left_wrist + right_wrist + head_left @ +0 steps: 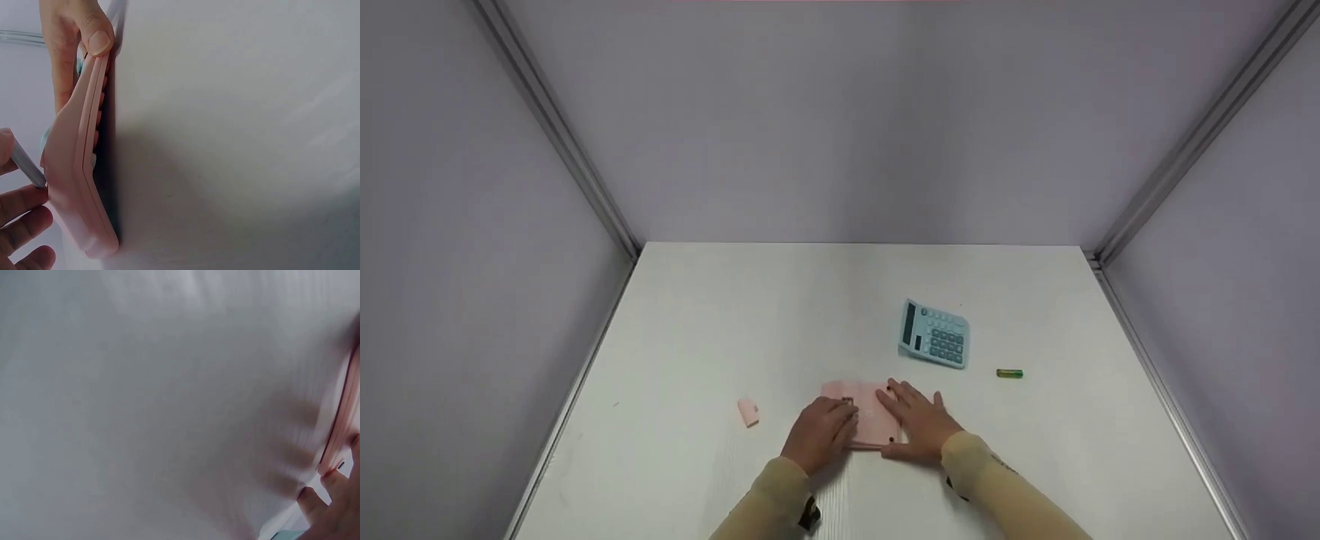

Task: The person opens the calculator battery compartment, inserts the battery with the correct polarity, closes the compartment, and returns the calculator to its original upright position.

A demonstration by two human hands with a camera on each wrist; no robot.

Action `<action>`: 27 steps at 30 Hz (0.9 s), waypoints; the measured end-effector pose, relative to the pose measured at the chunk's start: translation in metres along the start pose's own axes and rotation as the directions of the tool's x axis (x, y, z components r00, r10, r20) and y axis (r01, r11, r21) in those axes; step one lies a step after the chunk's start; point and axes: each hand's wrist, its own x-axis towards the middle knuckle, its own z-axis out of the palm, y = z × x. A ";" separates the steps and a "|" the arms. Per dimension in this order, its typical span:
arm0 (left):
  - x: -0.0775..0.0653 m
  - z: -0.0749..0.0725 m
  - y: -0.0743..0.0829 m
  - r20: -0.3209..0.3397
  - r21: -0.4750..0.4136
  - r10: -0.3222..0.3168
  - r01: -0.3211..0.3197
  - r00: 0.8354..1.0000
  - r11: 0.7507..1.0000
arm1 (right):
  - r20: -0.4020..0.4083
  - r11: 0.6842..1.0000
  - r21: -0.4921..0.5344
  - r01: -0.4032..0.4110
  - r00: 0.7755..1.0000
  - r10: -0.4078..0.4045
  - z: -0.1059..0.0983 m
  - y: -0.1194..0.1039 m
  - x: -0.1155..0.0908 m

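A pink calculator (871, 420) lies on its keys, its back facing up. In the left wrist view the calculator (73, 169) shows its side edge and bent profile, with pink keys facing the table. My left hand (821, 433) is over its left part, by a small opening. Between thumb and fingers it pinches a slim silver battery (27, 164), whose lower end meets the calculator's back. My right hand (921, 426) holds the calculator's right part, thumb at the near edge, other fingers spread over the back and the far edge. Left fingers partly cover the opening.
A small pink cover piece (748, 412) lies left of the hands. Farther back stands a light blue calculator (936, 334), with a green battery (1009, 373) to its right. Everything rests on a white table (720, 300) enclosed by grey panels (885, 120).
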 end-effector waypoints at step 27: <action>0.011 0.008 -0.006 -0.071 0.028 -0.095 0.097 0.993 0.995 | -0.001 1.000 0.010 0.015 1.000 -0.015 -0.002 0.001 0.001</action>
